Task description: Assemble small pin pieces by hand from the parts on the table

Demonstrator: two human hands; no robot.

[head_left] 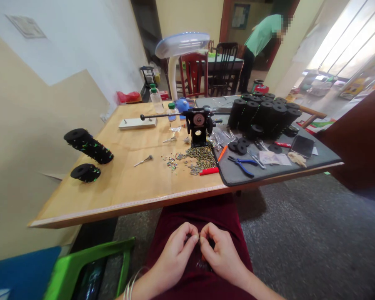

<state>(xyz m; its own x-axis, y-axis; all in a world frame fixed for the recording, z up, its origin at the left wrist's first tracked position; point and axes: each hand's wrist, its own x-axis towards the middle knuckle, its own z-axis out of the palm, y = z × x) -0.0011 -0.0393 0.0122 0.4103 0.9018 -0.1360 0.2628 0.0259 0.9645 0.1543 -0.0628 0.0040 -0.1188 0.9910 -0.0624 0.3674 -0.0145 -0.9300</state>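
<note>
Both my hands rest over my lap on a dark red cloth (203, 216), below the table's front edge. My left hand (175, 254) and my right hand (220, 252) are curled, fingertips pinched together and touching each other around something too small to make out. On the wooden table (128, 183) ahead stands a small black hand-crank machine (198, 125) with a pile of tiny beads or metal bits (198, 158) in front of it.
Stacks of black spools (262, 114) stand on a grey mat (237, 175) with blue pliers (242, 164) and a red marker (208, 171). More black spools (87, 146) lie at the left. A desk lamp (181, 46) stands behind; a person in green (259, 37) bends far back. A green stool (90, 262) is by my left.
</note>
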